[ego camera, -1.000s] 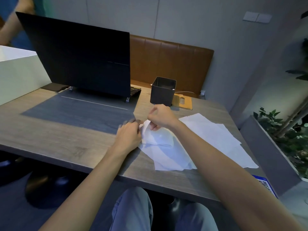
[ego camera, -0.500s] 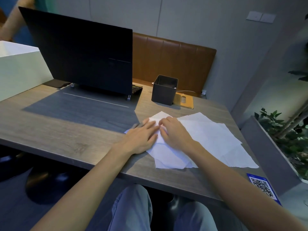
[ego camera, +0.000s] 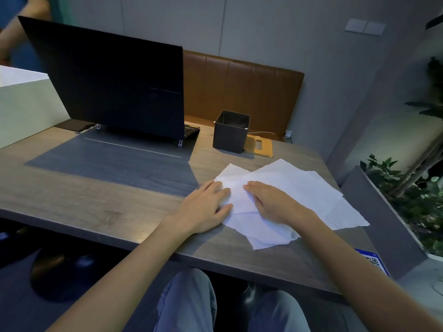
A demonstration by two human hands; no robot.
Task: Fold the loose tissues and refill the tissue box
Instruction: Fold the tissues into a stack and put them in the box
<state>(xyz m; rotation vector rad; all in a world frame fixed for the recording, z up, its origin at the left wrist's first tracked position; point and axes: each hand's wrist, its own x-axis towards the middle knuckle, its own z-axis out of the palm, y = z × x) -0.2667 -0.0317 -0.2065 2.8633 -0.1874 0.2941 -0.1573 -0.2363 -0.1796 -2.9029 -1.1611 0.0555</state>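
Note:
Several loose white tissues point(ego camera: 309, 188) lie overlapping on the wooden table point(ego camera: 96, 202), right of centre. A folded tissue point(ego camera: 236, 188) lies on top of them at the left side of the pile. My left hand point(ego camera: 206, 207) lies flat, palm down, on its left edge. My right hand point(ego camera: 271, 202) presses flat on its right part, fingers spread. Neither hand grips anything. The dark square tissue box point(ego camera: 231, 131) stands open-topped behind the pile, with its wooden lid point(ego camera: 260, 147) lying beside it on the right.
An open black laptop point(ego camera: 107, 85) stands at the back left, with a phone point(ego camera: 72, 125) and a white box point(ego camera: 21, 104) further left. A brown padded bench back point(ego camera: 242, 92) is behind the table. A planter point(ego camera: 402, 200) stands on the right. A QR sticker point(ego camera: 372, 261) sits at the table's near right corner.
A second ago both hands held a tissue lifted off the table. They have since laid it down and now press it flat, with the hands sliding slightly apart.

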